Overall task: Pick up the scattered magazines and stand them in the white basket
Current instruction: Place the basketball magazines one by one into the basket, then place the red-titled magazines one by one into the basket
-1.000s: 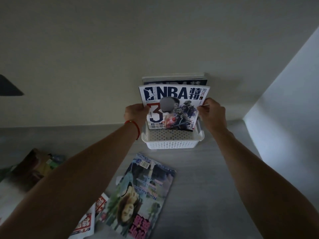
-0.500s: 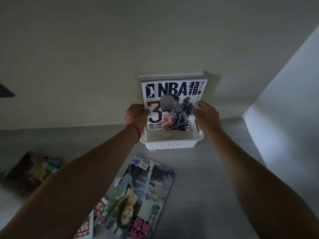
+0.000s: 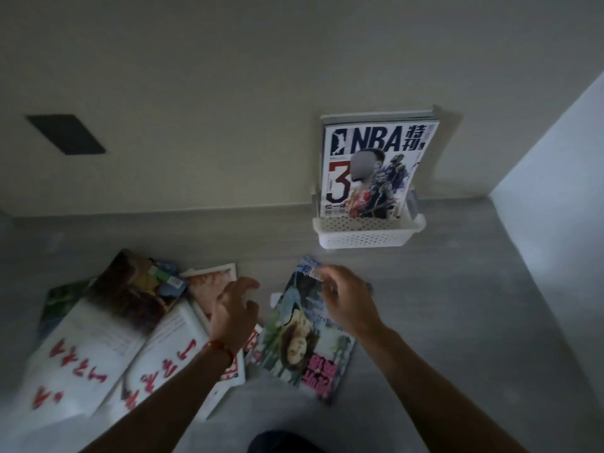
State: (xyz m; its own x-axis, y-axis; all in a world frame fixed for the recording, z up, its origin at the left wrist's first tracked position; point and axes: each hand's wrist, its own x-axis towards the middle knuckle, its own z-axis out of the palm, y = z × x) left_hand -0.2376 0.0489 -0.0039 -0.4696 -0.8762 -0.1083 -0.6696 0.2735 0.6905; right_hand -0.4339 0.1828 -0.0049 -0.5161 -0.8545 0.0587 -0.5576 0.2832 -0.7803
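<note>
The white basket stands against the wall at the back right. An NBA magazine stands upright in it, with at least one more behind. A green-covered magazine lies flat on the grey floor in front of the basket. My right hand hovers over its top edge, fingers apart, holding nothing. My left hand, with a red wrist cord, is spread open over a pile of white magazines with red lettering to the left.
More magazines lie overlapped at the left of the pile. A white wall panel closes the right side. A dark rectangle sits on the back wall. Bare grey floor lies right of the green magazine.
Both hands let go of the NBA magazine, which now stands in the basket, and dropped down toward the magazines on the floor. The view swung left and downward.
</note>
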